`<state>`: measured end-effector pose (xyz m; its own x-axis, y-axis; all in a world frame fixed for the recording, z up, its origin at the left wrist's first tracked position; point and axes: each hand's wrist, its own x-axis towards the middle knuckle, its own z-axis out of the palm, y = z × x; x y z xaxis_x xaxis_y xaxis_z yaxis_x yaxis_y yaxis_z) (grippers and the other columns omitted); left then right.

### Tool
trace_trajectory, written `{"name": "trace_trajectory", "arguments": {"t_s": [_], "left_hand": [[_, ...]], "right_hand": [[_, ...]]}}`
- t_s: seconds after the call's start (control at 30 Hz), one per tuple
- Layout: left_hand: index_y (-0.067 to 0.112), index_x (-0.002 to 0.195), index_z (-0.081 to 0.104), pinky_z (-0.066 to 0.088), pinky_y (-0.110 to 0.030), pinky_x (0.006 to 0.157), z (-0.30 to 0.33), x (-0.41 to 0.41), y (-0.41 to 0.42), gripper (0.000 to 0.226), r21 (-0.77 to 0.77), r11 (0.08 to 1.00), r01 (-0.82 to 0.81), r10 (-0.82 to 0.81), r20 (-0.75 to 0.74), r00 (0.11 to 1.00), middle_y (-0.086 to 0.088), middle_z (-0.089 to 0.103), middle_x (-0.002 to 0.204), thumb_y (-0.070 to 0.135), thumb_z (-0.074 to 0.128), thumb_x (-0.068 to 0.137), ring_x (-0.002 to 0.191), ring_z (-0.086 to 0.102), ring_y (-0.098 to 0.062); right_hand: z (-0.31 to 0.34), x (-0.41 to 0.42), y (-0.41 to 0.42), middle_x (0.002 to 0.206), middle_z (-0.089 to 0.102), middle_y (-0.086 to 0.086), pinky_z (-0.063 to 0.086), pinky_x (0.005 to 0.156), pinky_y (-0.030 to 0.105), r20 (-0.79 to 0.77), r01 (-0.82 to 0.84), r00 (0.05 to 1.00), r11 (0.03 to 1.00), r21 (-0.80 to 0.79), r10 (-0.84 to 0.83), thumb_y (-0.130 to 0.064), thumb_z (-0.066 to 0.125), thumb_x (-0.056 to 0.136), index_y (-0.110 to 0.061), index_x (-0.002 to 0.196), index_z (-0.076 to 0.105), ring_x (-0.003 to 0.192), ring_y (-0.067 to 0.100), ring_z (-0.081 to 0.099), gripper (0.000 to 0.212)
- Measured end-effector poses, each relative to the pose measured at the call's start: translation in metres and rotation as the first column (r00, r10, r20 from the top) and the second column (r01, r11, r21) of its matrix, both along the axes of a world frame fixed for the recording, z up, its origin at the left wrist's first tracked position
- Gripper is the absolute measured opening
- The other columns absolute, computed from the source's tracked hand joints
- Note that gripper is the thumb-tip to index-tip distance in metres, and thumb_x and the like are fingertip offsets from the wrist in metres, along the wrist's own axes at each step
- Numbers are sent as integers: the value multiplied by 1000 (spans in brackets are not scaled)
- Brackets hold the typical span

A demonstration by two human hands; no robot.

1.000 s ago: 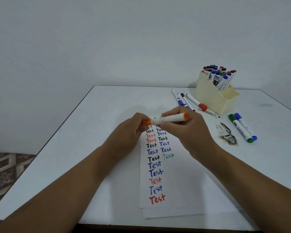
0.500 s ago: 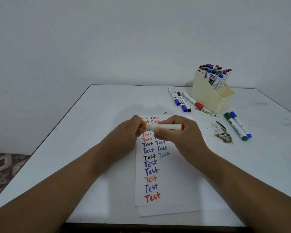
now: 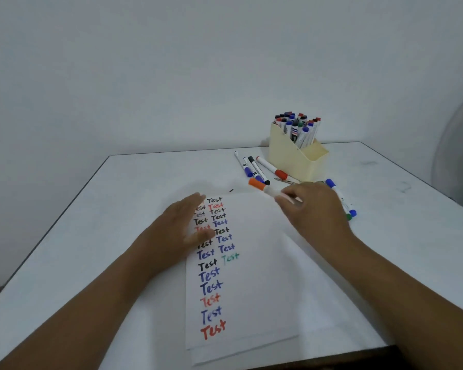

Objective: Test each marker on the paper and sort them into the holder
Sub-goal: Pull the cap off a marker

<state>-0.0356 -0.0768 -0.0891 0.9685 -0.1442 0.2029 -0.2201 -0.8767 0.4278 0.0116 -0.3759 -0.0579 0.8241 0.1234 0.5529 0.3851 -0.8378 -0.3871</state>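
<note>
An orange-capped marker (image 3: 267, 188), a slim white barrel, is pinched in the curled fingers of the right hand (image 3: 316, 209), its cap pointing away to the left. Beyond that hand a cream plastic holder (image 3: 292, 158), wedge-shaped and packed with capped markers, is set near the wall. The left hand (image 3: 182, 231) is laid flat with straight fingers on the paper (image 3: 251, 289), where "Test" is written in columns. Everything is borne by a smooth white table (image 3: 118, 209) before a plain pale wall (image 3: 171, 76).
</note>
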Motion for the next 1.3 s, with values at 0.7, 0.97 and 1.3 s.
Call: {"name": "trace_trajectory", "arguments": {"t_s": [0.7,0.97,1.3], "left_hand": [[43,152,27,10,-25,120,-2,10,1,81,148,988,44,-26,-121,992,25,15,160,84,36,83,146,5,8],[44,152,28,11,-23,118,-3,10,1,81,132,990,39,-24,-114,993,27,16,160,84,38,82,146,6,10],[46,152,25,11,-25,119,-4,10,2,83,144,989,42,-24,-126,992,28,14,160,88,33,81,145,4,11]], "right_hand": [[-26,51,-102,84,58,5,36,54,28,-203,385,897,920,-74,-392,-37,51,100,-18,94,76,73,20,56,32],[-27,53,-104,86,58,3,37,56,28,-201,344,916,937,-56,-348,-38,54,99,-19,98,77,73,17,55,29],[-11,58,-83,90,59,1,51,68,37,-32,168,984,969,-180,-176,-34,58,94,-20,94,75,90,23,56,22]]}}
